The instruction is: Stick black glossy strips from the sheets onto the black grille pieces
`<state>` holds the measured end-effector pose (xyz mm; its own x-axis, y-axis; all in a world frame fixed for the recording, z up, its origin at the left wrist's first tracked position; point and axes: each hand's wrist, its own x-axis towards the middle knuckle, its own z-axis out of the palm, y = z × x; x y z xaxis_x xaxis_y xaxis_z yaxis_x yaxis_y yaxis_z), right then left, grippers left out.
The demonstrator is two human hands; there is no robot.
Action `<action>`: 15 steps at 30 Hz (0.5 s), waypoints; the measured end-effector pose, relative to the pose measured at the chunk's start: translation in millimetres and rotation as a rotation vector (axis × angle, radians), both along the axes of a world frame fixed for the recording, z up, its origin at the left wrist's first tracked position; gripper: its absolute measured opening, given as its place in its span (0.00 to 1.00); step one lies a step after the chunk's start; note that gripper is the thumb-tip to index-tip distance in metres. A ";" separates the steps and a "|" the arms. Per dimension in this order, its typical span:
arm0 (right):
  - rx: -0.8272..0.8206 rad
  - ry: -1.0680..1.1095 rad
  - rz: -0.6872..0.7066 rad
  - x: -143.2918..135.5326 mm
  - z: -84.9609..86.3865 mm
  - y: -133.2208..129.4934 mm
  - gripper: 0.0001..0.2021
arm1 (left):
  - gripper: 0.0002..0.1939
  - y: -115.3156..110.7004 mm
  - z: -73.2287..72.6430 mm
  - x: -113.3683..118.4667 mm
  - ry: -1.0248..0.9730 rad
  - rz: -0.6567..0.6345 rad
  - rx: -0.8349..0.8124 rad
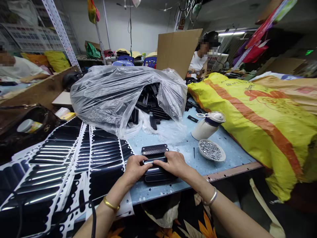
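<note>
My left hand (135,168) and my right hand (175,162) meet over a small row of long black pieces with rounded ends near the table's front edge. Both thumbs press on one smooth black piece (155,161), with the fingers curled around its two ends. Just beyond the hands lie black pieces with a textured, perforated face (155,149). Closer to me lies another smooth black piece (158,178). To the left spread sheets of black stickers (105,155) with rounded ends on white backing.
Behind the hands, a large clear plastic bag (106,96) spills black parts (155,109). On the right stand a white lidded cup (204,129) and a bowl (223,157) of small silver bits. A yellow sack (260,115) borders the table; a person (199,61) sits beyond.
</note>
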<state>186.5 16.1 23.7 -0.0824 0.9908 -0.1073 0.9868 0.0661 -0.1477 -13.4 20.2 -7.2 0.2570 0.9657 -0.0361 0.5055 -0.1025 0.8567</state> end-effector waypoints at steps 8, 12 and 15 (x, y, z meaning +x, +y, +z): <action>-0.003 0.303 -0.067 31.3 -20.0 9.3 0.25 | 0.10 5.2 -1.8 -3.2 -0.030 0.013 -0.042; -0.015 0.429 -0.068 38.7 -22.1 5.4 0.26 | 0.12 6.0 4.2 -1.2 0.030 0.026 -0.034; -0.001 0.482 -0.024 41.3 -22.9 3.2 0.23 | 0.14 6.2 8.2 5.2 0.114 0.067 0.029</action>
<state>227.8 19.3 0.7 -0.0999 0.9929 -0.0639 0.8073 0.0433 -0.5886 -8.2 26.4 1.0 0.1881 0.9816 -0.0334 0.6063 -0.0893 0.7902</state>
